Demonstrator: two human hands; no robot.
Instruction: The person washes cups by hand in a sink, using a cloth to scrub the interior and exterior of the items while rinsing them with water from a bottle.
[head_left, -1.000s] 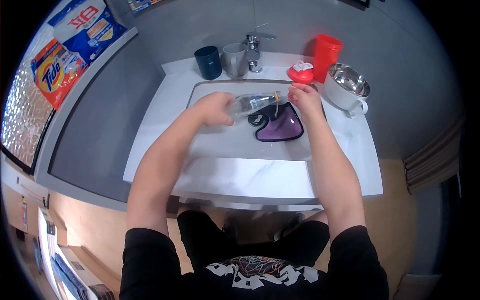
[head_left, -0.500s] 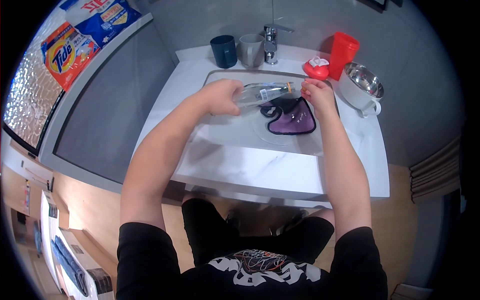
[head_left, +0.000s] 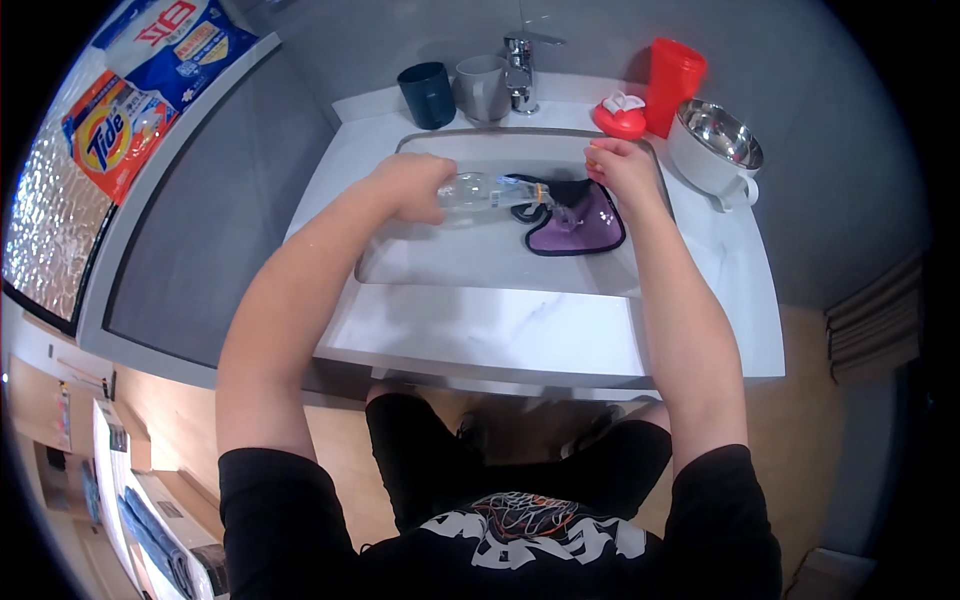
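Observation:
My left hand [head_left: 415,187] is wrapped round the base of a clear bottle [head_left: 478,191], which lies nearly level over the sink with its mouth to the right. Clear liquid runs from the mouth onto a purple cloth piece [head_left: 575,236] with black edging and a black part, lying in the sink basin [head_left: 440,262]. Above and right of the cloth, my right hand [head_left: 624,168] is closed in a pinch. A small orange-yellow thing, seemingly the bottle cap, shows at its fingertips.
Behind the basin stand a dark teal mug [head_left: 427,96], a grey mug [head_left: 484,89] and the faucet [head_left: 521,75]. To the right are a red soap dish [head_left: 619,120], a red cup [head_left: 675,85] and a white-and-steel mug [head_left: 710,155]. Detergent bags [head_left: 115,135] rest on the left ledge.
The bottle has moved left and its mouth has dipped toward the purple cloth; liquid now pours out. My right hand stays pinched near the basin's right side. The whole view has shifted slightly.

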